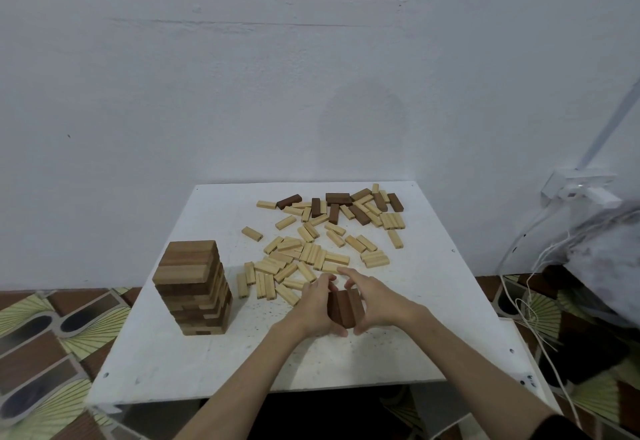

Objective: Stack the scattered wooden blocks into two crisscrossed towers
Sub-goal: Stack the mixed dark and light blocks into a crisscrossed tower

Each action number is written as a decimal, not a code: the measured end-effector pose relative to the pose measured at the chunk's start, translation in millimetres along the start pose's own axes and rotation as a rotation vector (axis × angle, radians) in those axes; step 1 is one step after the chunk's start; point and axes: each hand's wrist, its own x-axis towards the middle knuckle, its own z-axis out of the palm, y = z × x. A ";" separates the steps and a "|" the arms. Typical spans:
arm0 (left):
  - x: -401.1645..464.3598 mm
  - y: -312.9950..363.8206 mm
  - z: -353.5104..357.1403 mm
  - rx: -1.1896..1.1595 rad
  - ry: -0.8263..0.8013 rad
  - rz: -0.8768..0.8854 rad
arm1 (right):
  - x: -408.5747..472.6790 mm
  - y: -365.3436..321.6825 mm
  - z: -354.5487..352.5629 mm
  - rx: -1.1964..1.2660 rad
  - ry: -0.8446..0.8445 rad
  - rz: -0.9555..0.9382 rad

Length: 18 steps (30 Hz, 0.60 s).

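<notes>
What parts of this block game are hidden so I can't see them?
- Head view: the ends of the dark blocks are covered by the left hand and right hand cupping them, so their number is unclear.
- The back and left faces of the finished tower turn away from the camera.
- Pale blocks behind the left hand's fingers are partly covered.

One tall crisscrossed tower (194, 287) of brown blocks stood on the left. Right of it, a few dark brown blocks (344, 308) sat side by side in a row, upright on their long edges. Pale and dark loose blocks (322, 235) lay scattered beyond them.
</notes>
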 end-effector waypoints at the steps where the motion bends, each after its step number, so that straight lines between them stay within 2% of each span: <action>1: 0.3 0.0 0.2 -0.004 0.002 -0.001 | 0.2 -0.1 -0.4 0.011 -0.002 -0.006; 12: -1.0 0.5 1.0 -0.009 0.032 -0.009 | 1.5 1.8 -1.0 -0.027 0.029 -0.014; 18: -3.8 14.5 -15.5 0.003 0.090 0.044 | -9.0 -8.8 -17.7 0.004 0.097 -0.047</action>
